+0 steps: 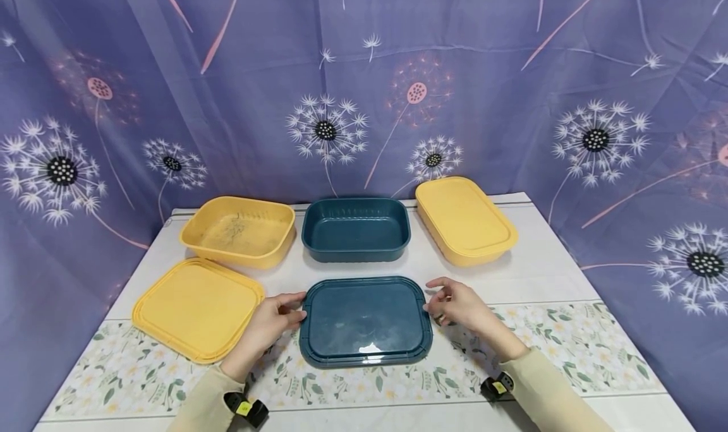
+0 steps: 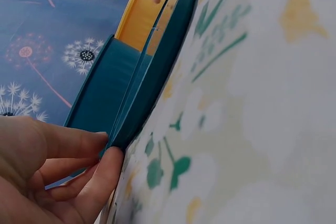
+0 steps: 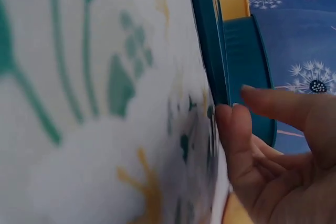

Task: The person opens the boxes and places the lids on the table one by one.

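Observation:
A dark teal lid (image 1: 366, 321) lies flat on the table in front of me. At its left edge is my left hand (image 1: 270, 321); in the left wrist view the thumb and forefinger (image 2: 79, 142) pinch the rim. My right hand (image 1: 457, 304) is at the opposite edge, thumb tip (image 3: 239, 124) right at the rim and forefinger lifted away from it. Behind the lid stands a teal box (image 1: 355, 253), uncovered.
At the back left is an uncovered yellow box (image 1: 273, 255), with yellow lids (image 1: 196, 309) stacked before it, beside my left forearm. A yellow box with its lid on (image 1: 466, 220) stands back right. A purple dandelion-print curtain (image 1: 364, 53) hangs behind the table (image 1: 546, 255).

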Motion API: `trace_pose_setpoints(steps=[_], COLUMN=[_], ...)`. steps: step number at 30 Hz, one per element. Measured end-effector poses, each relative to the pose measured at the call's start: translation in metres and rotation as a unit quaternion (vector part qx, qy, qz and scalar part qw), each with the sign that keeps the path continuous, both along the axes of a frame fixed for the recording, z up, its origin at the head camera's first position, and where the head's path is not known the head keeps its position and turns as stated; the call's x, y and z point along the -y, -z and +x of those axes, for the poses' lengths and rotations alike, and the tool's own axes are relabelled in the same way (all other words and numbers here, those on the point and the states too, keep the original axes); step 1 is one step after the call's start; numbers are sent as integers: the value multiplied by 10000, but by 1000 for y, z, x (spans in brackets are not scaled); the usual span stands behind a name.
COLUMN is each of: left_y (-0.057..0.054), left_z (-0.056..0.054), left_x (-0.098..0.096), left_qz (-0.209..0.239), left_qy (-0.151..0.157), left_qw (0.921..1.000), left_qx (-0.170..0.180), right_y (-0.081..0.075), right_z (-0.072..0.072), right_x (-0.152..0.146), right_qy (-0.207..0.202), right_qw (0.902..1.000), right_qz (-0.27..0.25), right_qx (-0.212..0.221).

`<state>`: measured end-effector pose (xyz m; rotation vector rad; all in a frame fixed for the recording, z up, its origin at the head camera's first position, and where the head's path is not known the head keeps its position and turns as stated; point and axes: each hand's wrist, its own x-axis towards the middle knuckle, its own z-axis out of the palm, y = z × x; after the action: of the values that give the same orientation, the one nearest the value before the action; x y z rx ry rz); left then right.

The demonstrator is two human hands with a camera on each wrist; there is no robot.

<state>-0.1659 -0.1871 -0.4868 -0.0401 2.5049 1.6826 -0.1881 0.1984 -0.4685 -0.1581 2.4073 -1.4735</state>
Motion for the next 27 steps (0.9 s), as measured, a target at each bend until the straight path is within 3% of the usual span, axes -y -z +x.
trace_pose_setpoints(steps=[7, 14, 27], left_y=[0, 1, -2], left_z=[-1, 1, -1], left_x=[1, 0, 4], left_qz=[-287, -412, -774], left_qy=[146, 191, 355], left_qw=[9994, 9989, 9960], left_qx=[-94, -126, -283], right_y=[-6, -8, -9], right_z=[4, 8, 9], right_x=[-7, -7, -1], right_qy=[-787, -1493, -1766], right_qw=[9902, 9777, 9690], right_qz=[1123, 1478, 1709], right_qx=[-252, -57, -251])
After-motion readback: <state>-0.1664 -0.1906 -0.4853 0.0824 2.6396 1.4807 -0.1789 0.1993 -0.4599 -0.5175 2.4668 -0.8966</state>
